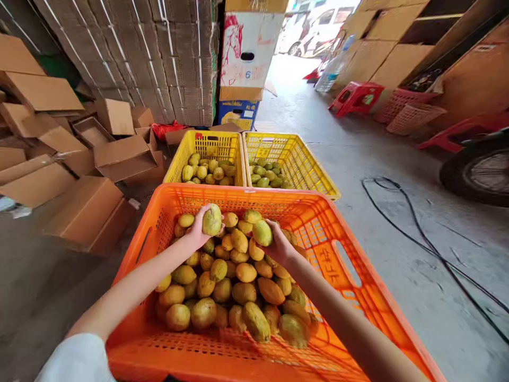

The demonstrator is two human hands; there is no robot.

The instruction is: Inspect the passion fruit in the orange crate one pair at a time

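In the head view, my left hand (199,227) is closed around a pale green, oval fruit (212,220) with faint yellowish marks. Just to its right, my right hand (281,245) grips a rounder yellow-green fruit (262,233). Both are held above a large orange plastic crate (318,339), towards its far side. Inside it lies a heap of yellow, orange-tinged and greenish oval fruits (246,272), some faintly ribbed. My fingers are partly hidden behind the fruits they hold.
Beyond the orange crate stand a left yellow crate (175,164) and a right yellow crate (314,164), both containing fruit. Cardboard boxes (83,207) clutter the left floor. A black cable (421,228) and a wheel (485,172) are on the right, with a red stool (353,98) farther back.
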